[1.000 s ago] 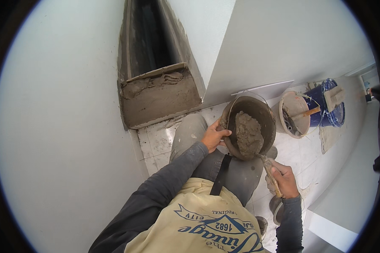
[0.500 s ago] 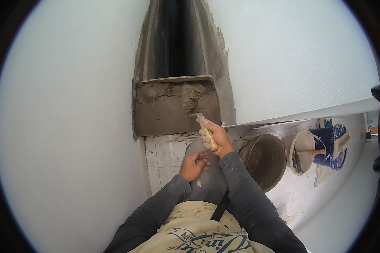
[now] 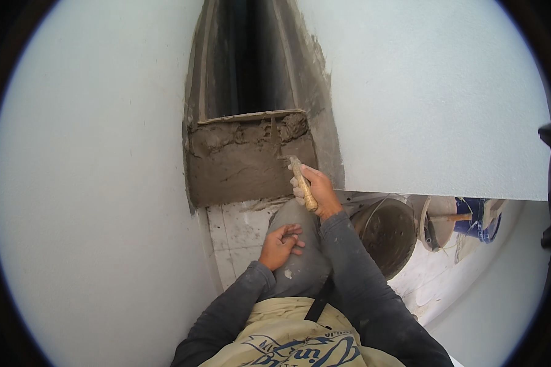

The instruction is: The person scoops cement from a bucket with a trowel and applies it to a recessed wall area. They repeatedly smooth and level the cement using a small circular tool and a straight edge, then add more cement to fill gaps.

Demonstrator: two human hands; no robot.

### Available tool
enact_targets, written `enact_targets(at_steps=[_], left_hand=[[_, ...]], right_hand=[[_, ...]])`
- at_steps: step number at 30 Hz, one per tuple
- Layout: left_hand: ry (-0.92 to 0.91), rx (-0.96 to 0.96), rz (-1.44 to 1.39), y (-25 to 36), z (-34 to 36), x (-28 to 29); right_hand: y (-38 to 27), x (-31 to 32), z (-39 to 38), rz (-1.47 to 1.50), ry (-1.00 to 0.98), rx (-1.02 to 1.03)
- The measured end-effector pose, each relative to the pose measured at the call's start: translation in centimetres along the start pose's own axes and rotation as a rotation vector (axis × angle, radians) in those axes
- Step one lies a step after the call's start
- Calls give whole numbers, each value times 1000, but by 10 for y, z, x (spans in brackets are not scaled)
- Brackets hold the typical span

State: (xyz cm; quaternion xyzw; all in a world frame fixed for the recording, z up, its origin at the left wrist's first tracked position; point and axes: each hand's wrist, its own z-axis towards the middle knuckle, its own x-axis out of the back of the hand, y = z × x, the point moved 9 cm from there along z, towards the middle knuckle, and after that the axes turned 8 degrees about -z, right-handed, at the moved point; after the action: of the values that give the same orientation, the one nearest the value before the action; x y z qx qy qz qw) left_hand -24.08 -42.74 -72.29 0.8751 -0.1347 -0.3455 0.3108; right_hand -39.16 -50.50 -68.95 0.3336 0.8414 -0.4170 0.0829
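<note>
My right hand [image 3: 320, 189] is wrapped round the wooden handle of a trowel [image 3: 304, 185]. Its narrow blade lies against wet grey mortar [image 3: 232, 168] spread over a ledge in front of my knees. Lumps of mortar are heaped along the far side of that ledge, beside a thin raised edge strip [image 3: 251, 116]. Over my grey-trousered thigh [image 3: 300, 269], my left hand [image 3: 281, 246] rests with its fingers loosely bent and apart, holding nothing.
Pale walls [image 3: 92, 165] rise on the left and right [image 3: 434, 104]. Beyond the ledge is a dark recess [image 3: 251, 61]. To my right stand a mortar-stained bucket [image 3: 386, 235], a pale bucket [image 3: 439, 223] and a blue bucket [image 3: 471, 220]. White tiles [image 3: 229, 232] cover the floor.
The trowel has worked across the mortar, and the lump by its blade is now flattened, with mortar gathered at the far right. My left hand stays over the thigh. The view has shifted slightly.
</note>
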Motion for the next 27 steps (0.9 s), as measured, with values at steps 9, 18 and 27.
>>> enact_targets(at_steps=[9, 18, 27], left_hand=[[9, 11, -23, 0, 1, 1], [26, 33, -14, 2, 0, 1], [34, 38, -50, 0, 2, 3]], right_hand=[[20, 20, 38, 761, -45, 153], [5, 4, 5, 385, 97, 129], [-40, -12, 14, -1136, 643, 207]])
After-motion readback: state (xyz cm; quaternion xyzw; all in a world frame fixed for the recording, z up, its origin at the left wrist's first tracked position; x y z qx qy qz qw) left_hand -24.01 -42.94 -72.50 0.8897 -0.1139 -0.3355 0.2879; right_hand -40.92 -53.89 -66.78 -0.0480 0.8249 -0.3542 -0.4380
